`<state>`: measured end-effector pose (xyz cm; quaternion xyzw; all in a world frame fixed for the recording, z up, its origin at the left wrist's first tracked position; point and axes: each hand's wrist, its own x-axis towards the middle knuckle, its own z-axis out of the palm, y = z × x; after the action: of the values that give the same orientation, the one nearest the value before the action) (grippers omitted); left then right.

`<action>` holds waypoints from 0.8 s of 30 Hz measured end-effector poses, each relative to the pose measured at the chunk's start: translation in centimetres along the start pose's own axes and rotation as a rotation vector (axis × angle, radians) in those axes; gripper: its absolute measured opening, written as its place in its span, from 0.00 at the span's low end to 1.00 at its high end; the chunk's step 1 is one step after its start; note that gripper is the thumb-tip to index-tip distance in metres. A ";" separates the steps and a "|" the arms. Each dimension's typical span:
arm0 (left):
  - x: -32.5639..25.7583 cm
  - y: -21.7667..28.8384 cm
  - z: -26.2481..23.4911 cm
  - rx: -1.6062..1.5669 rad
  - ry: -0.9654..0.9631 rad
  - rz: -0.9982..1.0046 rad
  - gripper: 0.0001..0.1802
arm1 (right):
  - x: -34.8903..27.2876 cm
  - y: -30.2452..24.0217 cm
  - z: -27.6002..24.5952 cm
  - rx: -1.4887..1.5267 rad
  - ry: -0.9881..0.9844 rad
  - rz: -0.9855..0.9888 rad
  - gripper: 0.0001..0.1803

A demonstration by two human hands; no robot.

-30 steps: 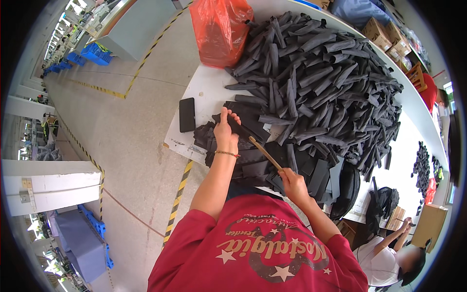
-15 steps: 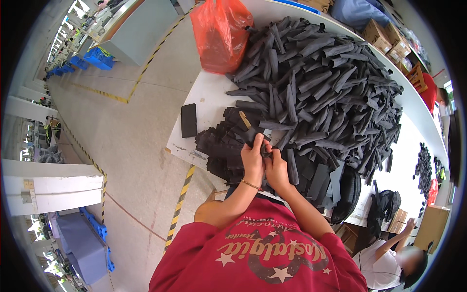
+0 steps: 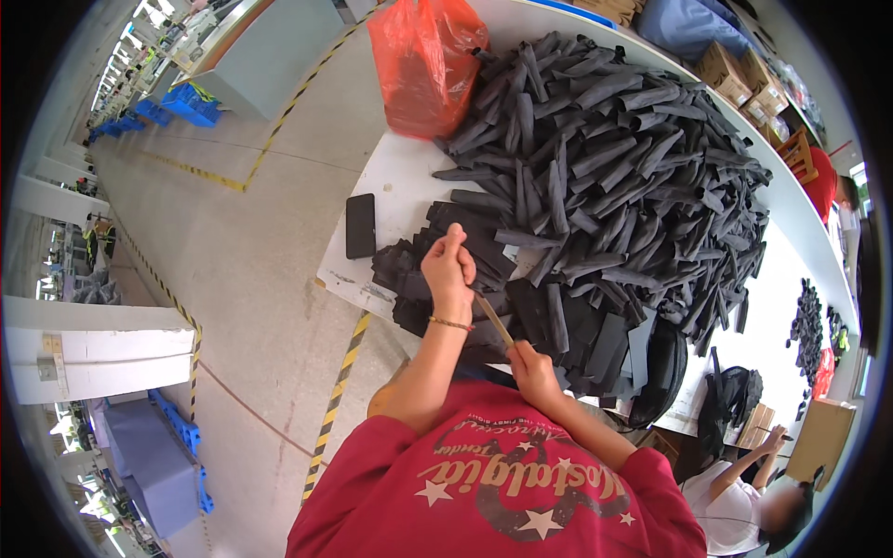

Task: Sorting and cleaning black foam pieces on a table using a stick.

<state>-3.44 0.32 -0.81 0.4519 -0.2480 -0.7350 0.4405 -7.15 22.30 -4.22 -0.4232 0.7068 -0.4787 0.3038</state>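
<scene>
A slim tan stick [image 3: 495, 321], flat like a wooden strip, slants up and left from my right hand [image 3: 534, 370], whose fingers are closed round its lower end. The stick's upper end reaches the heel of my left hand [image 3: 450, 270]. My left hand is raised over the dark flat pieces, fingers curled in; whatever they hold is hidden. Under and around both hands lies a stack of black flat fabric-like pieces [image 3: 400, 270]. Beyond them spreads a big heap of dark grey rolled tubes [image 3: 605, 158] on the white table [image 3: 395, 177].
A black phone [image 3: 360, 226] lies at the table's left edge, and a red plastic bag [image 3: 423, 74] stands at the back. To the right are a black pouch [image 3: 662, 372] and a smaller dark heap [image 3: 809, 321]. A co-worker [image 3: 735, 502] sits at lower right.
My hands have moved apart. The stick, earlier poking out beyond a black piece held in both hands, is now bare in my right hand, lower down. My left hand has shifted left.
</scene>
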 end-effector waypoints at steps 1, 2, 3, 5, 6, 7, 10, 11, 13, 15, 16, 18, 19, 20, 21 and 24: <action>0.4 0.1 -0.2 -0.025 -0.003 -0.023 0.15 | -1.2 0.1 -1.3 -0.046 -0.116 0.116 0.05; 0.6 0.2 -0.1 -0.049 -0.007 -0.045 0.16 | -2.4 -0.2 -2.4 -0.045 -0.113 0.122 0.05; 0.6 -0.1 -0.2 -0.047 -0.003 -0.047 0.16 | -3.4 -0.8 -3.4 -0.111 -0.110 0.081 0.06; 0.5 -1.1 -0.1 -0.123 0.016 -0.116 0.16 | -4.2 -2.1 -5.3 -0.175 -0.110 0.041 0.06; 0.3 -1.7 0.2 -0.125 0.029 -0.161 0.16 | -4.2 -3.0 -6.2 -0.242 -0.068 0.063 0.07; 0.2 -2.0 0.3 -0.184 0.058 -0.171 0.16 | -3.8 -3.4 -6.6 -0.309 -0.026 0.084 0.08; -0.2 -3.4 1.4 -0.269 0.088 -0.188 0.15 | -0.4 -3.9 -5.3 -0.175 0.216 0.069 0.16; -0.3 -3.7 1.8 -0.303 0.093 -0.181 0.15 | 1.3 -4.1 -4.4 -0.108 0.310 -0.002 0.20; -0.3 -5.0 1.9 -0.299 0.058 -0.213 0.15 | 5.0 -4.4 -3.5 -0.055 0.301 -0.034 0.12; -1.2 -5.2 2.2 -0.270 0.016 -0.299 0.14 | 7.7 -3.8 -3.5 -0.058 0.344 -0.140 0.08; -1.2 -5.6 1.9 -0.154 -0.007 -0.317 0.13 | 8.5 -3.6 -3.5 -0.070 0.388 -0.242 0.04; -2.0 -3.5 2.7 0.075 -0.120 -0.351 0.14 | 8.7 -2.7 -4.5 0.107 0.353 -0.023 0.03; -1.9 -3.8 2.2 0.077 -0.114 -0.353 0.14 | 8.7 -2.0 -5.4 0.101 0.286 0.008 0.03; -2.1 -4.1 1.2 0.346 -0.444 -0.079 0.15 | 8.6 -1.4 -6.0 0.098 0.212 0.039 0.03; -2.7 -3.9 0.9 0.611 -0.769 0.197 0.16 | 8.8 -1.5 -6.8 -0.059 0.193 -0.105 0.04; -3.5 -4.2 1.6 0.717 -1.131 -0.335 0.15 | 9.6 -1.4 -8.4 -0.215 0.154 -0.192 0.02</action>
<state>-5.93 5.43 -1.71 0.1491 -0.5943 -0.7885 -0.0529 -18.09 17.03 -0.14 -0.4812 0.7312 -0.4581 0.1546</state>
